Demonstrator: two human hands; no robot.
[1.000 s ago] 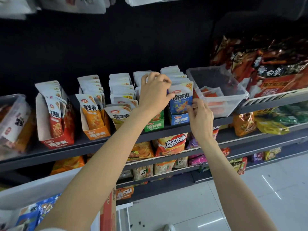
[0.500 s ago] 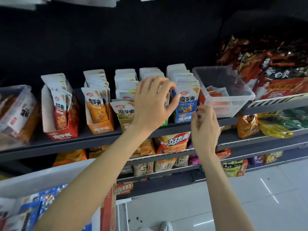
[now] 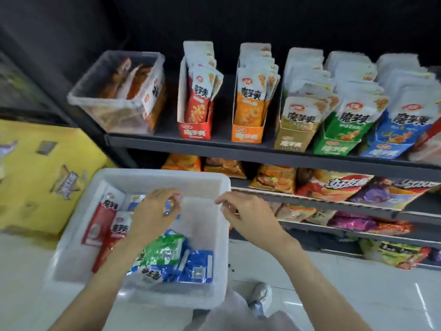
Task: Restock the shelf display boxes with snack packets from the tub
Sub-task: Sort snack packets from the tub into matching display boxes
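The white tub [image 3: 164,179] sits low in front of me, holding red packets [image 3: 106,218], a green packet [image 3: 164,249] and blue packets [image 3: 198,266]. My left hand [image 3: 154,213] hovers inside the tub with loosely curled fingers just over a blue packet [image 3: 170,206]; no clear grip shows. Over the tub's right rim, my right hand [image 3: 243,211] hangs loosely curled and holds nothing. On the shelf above stand the red [image 3: 194,132], orange [image 3: 248,136], tan [image 3: 292,142], green [image 3: 333,148] and blue [image 3: 384,151] display boxes, packed with upright packets.
A clear bin [image 3: 112,108] with several packets stands at the shelf's left end. A yellow carton [image 3: 40,173] stands left of the tub. Lower shelves [image 3: 334,206] hold bags of crisps. My shoe [image 3: 261,295] is on the white tiled floor below the tub.
Both hands left the green and blue display boxes and dropped to the tub. My view swung down and left, so the tub now fills the lower frame.
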